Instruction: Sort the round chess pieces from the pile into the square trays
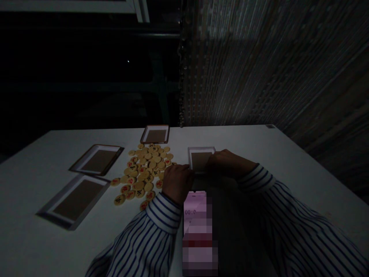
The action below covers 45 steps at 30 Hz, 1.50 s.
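Note:
In the head view, a shallow white-edged cardboard box [201, 157] with a brown inside lies in front of me. My right hand [223, 163] is closed on its right side, hiding that edge. At the box's near left corner, my left hand [178, 182] has its fingers bent and closed on the edge; the fingertips are dark. Just left of that hand spreads a heap of round wooden Chinese chess pieces [144, 175], some showing red or black characters. Below the hands a lit phone [194, 217] lies on the table, partly blurred out.
Two more shallow boxes stand left of the pieces, one brown-edged [99, 159] and one pale [75, 200]. Another shallow box [155, 134] sits behind the heap. All rest on a white table [305, 192] in dim light. A bead curtain [230, 77] hangs beyond the far edge.

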Motion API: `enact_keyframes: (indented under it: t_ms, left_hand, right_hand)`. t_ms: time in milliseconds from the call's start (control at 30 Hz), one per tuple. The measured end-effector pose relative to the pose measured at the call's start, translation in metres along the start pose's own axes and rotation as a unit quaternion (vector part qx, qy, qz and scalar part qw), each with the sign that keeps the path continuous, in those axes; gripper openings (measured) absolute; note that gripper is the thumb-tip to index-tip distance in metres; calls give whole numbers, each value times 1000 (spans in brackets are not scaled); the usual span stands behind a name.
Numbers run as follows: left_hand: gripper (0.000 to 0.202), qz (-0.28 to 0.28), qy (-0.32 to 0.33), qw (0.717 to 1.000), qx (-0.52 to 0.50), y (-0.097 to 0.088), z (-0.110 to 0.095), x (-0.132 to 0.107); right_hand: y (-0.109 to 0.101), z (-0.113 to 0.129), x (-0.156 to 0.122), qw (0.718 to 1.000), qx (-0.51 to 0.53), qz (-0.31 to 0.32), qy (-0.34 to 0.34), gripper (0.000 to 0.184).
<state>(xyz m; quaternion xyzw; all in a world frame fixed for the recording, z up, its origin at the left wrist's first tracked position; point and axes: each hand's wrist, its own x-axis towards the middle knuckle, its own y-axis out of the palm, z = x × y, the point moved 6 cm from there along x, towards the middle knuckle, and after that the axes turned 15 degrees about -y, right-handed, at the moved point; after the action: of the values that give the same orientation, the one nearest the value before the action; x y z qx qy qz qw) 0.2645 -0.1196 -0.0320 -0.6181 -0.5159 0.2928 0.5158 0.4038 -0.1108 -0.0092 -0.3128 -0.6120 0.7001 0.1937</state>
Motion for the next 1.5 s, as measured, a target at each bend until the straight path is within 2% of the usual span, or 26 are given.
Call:
enact_keyframes:
  t_ms: [200,800,900,1267,1500]
  left_hand:
    - [20,0,-2,1000,-5,1,1,-1]
    - [19,-6,-1,1000,-7,1,1,-1]
    - [19,0,1,1000,-5,1,0,0]
    - [20,-5,-4,1000,-6,3,2,-1]
    - [20,-5,-6,1000,-16,1,1,-1]
  right_hand:
    - [2,-2,0,1000,19,2,7,22]
    - [3,-3,1,1000,-12,-2,-3,21]
    - [2,-4,0,1000,-6,-7,-6,20]
    - [-13,-11,-11,998,15,-37,46,25]
    - [-15,-9,-12,998,17,-47,46,22]
